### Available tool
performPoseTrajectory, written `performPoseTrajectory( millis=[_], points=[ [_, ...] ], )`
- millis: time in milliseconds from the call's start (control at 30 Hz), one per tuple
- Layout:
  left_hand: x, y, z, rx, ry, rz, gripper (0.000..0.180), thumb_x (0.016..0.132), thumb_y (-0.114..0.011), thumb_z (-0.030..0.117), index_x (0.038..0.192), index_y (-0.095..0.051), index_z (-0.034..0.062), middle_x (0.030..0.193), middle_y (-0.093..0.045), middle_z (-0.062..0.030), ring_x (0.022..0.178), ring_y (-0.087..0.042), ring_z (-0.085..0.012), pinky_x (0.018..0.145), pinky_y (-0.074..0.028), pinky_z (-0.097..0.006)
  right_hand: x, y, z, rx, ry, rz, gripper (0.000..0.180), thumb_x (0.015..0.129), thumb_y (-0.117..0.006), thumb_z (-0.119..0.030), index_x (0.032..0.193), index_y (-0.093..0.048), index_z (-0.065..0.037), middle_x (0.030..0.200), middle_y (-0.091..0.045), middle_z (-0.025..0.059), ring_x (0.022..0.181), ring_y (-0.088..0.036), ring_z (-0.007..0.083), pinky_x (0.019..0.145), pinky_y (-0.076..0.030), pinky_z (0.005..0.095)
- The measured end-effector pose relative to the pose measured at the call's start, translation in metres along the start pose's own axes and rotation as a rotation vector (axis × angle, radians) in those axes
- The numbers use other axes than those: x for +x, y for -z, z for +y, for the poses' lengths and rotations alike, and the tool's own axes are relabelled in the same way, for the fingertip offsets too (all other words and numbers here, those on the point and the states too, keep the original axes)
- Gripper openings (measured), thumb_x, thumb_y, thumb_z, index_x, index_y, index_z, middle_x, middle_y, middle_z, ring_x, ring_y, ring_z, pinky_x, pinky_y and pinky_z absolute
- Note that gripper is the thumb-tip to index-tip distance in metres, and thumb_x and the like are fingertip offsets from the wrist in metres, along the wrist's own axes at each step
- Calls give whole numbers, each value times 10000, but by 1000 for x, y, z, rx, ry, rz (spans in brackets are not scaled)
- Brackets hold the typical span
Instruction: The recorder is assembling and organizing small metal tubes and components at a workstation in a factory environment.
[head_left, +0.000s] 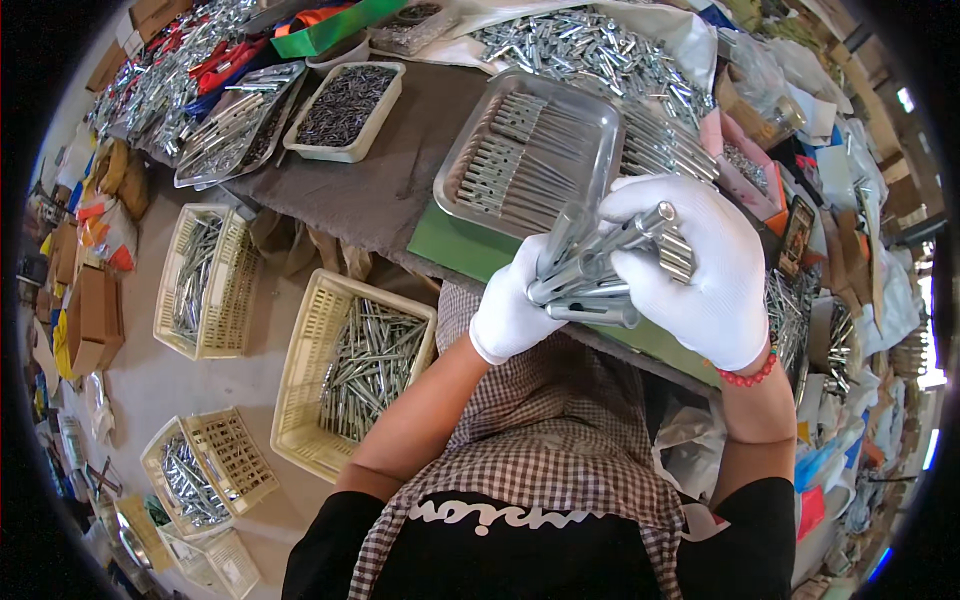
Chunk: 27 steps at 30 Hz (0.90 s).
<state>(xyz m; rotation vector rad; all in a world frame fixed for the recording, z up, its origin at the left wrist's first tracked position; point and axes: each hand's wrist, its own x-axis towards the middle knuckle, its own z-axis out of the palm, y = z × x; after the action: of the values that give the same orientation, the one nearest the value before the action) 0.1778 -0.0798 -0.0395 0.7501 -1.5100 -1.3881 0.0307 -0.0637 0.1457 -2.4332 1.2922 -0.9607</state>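
Desk: Clothing, please.

Operator: From my remote station, I see a black shirt [520,565] with short sleeves [755,515] and looping white lettering [487,513] across the chest. A brown-and-white checked apron [545,440] partly covers the lettering, its straps [660,548] running over the shirt in the same check.

Desk: Accessories?

Operator: I see white knit gloves [735,255] on the left hand [510,308] and the right hand [700,262], snug, ending at the wrists. A bracelet [748,377] of round red beads circles the right wrist, just past the glove.
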Motion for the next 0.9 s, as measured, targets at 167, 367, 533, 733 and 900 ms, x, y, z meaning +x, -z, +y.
performPoseTrajectory(
  millis=[167,367,533,733,900],
  points=[
    [3,0,-2,14,37,-53,519,845,-657,-45,1309,-427,-14,1296,-529,-131,1133,-582,-236,949,-516,-384,4,5,0,-136,151,-13,289,675,-678,10,959,-642,-28,1020,-671,120,933,-664,251,826,-508,320],
    [2,-3,5,-120,95,23,678,744,-809,52,1304,-430,2,1281,-550,-119,1148,-572,-198,944,-503,-351,3,2,2,7,5,-28,299,657,-698,5,949,-649,-40,989,-669,123,911,-659,279,819,-511,328],
    [1,0,3,60,-54,24,763,695,-848,64,1318,-412,7,1271,-561,-111,1144,-572,-182,965,-485,-323,6,3,1,-113,83,-104,275,660,-706,-6,929,-657,-32,979,-671,110,916,-656,258,837,-504,333],
    [1,-4,4,157,-162,108,583,740,-791,154,1222,-477,59,1024,-618,-94,885,-663,-255,764,-535,-330,14,8,14,72,109,-275,329,650,-709,-24,977,-675,-43,1066,-636,96,1013,-612,257,902,-472,353],
    [-2,-5,-7,167,-235,117,590,725,-788,112,1222,-473,64,1063,-634,-109,892,-671,-252,767,-538,-342,46,2,50,186,-109,-119,290,816,-611,-222,1058,-685,-80,1000,-676,96,922,-654,246,868,-498,322]
  ],
)
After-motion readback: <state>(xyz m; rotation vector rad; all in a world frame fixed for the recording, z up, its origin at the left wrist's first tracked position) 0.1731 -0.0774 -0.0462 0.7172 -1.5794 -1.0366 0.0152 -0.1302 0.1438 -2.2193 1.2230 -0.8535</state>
